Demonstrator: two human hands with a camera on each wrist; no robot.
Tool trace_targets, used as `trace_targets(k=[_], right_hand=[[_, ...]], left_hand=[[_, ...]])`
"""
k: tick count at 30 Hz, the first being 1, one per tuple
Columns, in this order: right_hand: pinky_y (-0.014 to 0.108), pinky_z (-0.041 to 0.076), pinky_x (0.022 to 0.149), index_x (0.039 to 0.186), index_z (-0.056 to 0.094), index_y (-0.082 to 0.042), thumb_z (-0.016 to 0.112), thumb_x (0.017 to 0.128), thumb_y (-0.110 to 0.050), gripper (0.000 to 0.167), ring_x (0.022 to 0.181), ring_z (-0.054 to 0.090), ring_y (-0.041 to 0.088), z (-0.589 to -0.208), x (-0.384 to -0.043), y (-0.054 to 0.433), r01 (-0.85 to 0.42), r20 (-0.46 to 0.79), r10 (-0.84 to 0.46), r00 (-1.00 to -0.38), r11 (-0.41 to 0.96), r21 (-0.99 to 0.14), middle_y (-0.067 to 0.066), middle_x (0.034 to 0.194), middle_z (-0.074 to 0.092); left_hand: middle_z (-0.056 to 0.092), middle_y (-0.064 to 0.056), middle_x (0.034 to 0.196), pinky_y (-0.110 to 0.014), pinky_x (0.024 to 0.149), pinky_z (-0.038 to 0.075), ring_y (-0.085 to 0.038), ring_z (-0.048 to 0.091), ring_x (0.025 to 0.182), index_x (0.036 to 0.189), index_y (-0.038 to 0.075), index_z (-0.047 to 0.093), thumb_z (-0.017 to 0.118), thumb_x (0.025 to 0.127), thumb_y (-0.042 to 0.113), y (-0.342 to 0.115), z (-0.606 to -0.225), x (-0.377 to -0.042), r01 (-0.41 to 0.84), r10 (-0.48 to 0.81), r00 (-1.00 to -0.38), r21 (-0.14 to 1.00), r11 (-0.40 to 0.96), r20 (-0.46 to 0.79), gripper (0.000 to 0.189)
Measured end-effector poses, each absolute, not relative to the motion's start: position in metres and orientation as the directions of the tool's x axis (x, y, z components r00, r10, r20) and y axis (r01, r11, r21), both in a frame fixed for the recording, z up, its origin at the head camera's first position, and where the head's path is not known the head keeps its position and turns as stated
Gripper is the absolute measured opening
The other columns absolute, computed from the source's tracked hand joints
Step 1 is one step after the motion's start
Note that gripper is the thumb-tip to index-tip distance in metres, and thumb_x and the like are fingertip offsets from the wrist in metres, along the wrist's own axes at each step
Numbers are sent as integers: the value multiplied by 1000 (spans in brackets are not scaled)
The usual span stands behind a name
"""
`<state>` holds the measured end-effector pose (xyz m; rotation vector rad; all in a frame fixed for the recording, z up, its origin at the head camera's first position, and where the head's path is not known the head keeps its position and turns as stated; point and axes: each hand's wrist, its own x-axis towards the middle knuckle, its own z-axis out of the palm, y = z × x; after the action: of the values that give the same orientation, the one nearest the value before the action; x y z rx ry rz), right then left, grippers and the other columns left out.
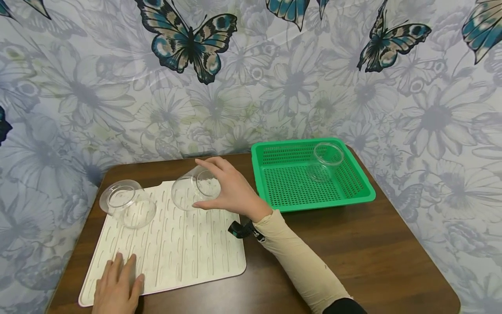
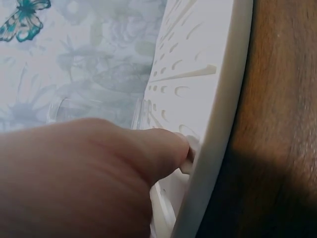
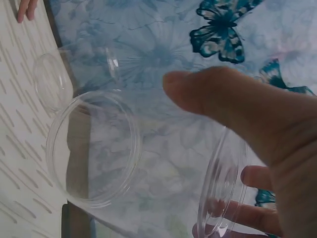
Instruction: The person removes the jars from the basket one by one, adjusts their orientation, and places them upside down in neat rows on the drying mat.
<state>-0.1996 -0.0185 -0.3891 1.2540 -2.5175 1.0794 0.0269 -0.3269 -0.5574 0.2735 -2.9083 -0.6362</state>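
In the head view my right hand [image 1: 231, 187] holds a clear cup [image 1: 182, 194] over the far part of the white ribbed mat [image 1: 184, 248]. Its thumb and fingers span the sides, and the cup leans over sideways. From the right wrist, several fingertips [image 3: 257, 176] show around the cup's flanged end, with the round rim [image 3: 136, 148] toward the mat. My left hand [image 1: 115, 285] rests with spread fingers on the mat's near left corner. Beside the mat's raised edge lies the left thumb [image 2: 166, 148]. Another clear cup [image 1: 137, 213] stands upright on the mat's far left.
A green plastic basket [image 1: 313, 205] sits at the back right of the brown wooden table [image 1: 376, 261], with one clear cup [image 1: 328, 155] inside. Directly behind the table hangs a floral, butterfly-printed cloth [image 1: 235, 104].
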Motion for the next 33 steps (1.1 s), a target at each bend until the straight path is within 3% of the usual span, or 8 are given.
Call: trace_targets(k=[5, 12, 18, 27, 33], right_hand=[[32, 54, 101, 169, 43, -20, 95, 84, -52, 105, 140, 52, 19, -392, -204, -41, -721, 314, -669, -674, 503, -476, 3, 157, 51], [37, 52, 110, 169, 45, -19, 92, 86, -58, 103, 150, 47, 26, -390, -211, -68, -732, 247, -699, -671, 573, -369, 8, 166, 49], [36, 46, 117, 168, 46, -19, 90, 86, -61, 102, 148, 51, 29, -389, -216, -94, -752, 211, -724, -657, 606, -261, 10, 167, 49], [31, 50, 110, 170, 43, -22, 82, 90, -67, 100, 144, 53, 26, -395, -215, -124, -749, 95, -744, -661, 649, -130, 6, 169, 47], [30, 49, 112, 169, 44, -22, 78, 92, -69, 97, 145, 52, 26, -399, -215, -137, -763, 80, -759, -646, 643, -62, 3, 166, 51]], left_hand=[[25, -46, 161, -91, 113, 7, -69, 12, 154, 154, -8, 44, 61, 110, 17, -326, -556, 28, -148, -212, -972, 433, 889, 103, 53], [27, -47, 160, -91, 113, 8, -70, 15, 153, 152, -9, 46, 63, 108, 14, -323, -554, 27, -146, -215, -970, 423, 894, 118, 53], [28, -48, 158, -92, 112, 10, -71, 16, 152, 150, -11, 47, 64, 107, 14, -323, -554, 27, -154, -220, -969, 418, 895, 115, 53], [28, -48, 159, -92, 113, 9, -70, 14, 154, 150, -12, 48, 62, 108, 15, -323, -555, 27, -162, -231, -967, 432, 887, 111, 52], [27, -48, 160, -91, 113, 7, -69, 11, 155, 151, -11, 47, 61, 109, 15, -324, -555, 28, -155, -228, -967, 447, 881, 113, 52]])
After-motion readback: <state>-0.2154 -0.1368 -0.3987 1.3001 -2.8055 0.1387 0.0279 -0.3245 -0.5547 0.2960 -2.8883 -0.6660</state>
